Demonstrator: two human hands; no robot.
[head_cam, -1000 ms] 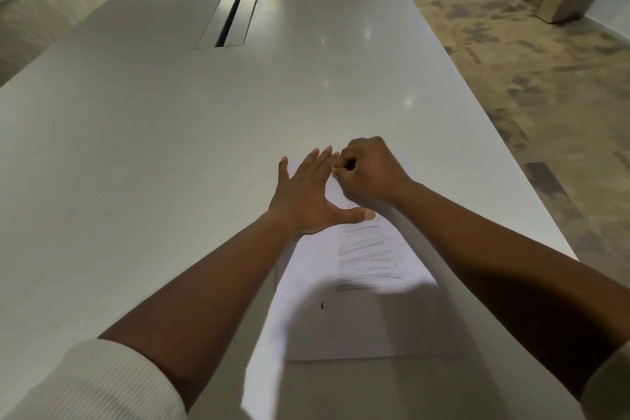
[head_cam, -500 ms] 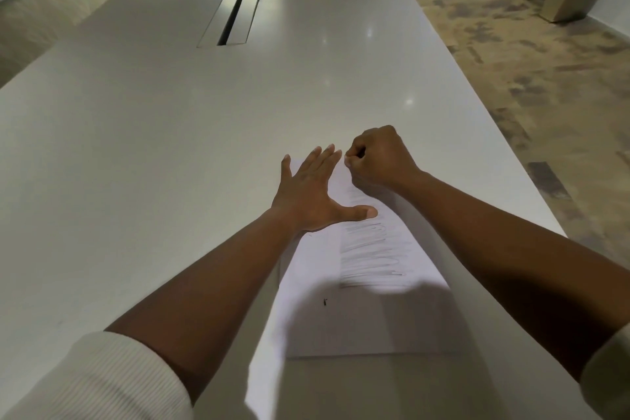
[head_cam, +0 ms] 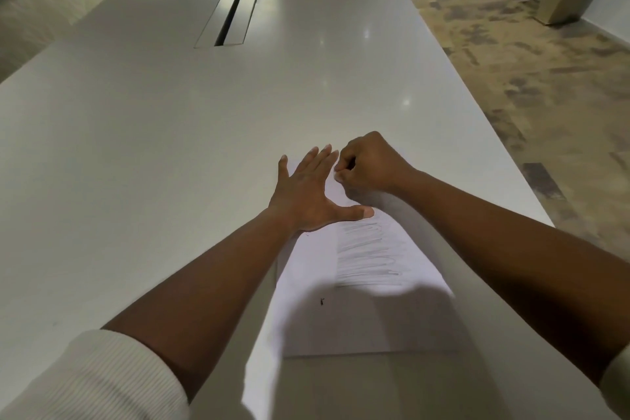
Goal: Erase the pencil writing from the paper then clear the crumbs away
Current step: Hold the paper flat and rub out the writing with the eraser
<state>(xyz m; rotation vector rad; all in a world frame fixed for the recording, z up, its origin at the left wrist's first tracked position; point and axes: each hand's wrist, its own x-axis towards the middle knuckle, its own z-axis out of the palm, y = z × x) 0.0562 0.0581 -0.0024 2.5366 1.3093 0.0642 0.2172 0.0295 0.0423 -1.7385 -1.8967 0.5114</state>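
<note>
White paper, grey pencil scribble

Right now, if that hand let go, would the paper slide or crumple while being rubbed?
Probably. The paper looks like one thin loose sheet on a glossy table, so it likely slides easily. The left hand presses flat on it, suggesting it would shift or buckle under the right hand.

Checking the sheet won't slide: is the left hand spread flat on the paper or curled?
Spread flat: the left hand lies fingers straight, thumb out, on the paper.
</note>
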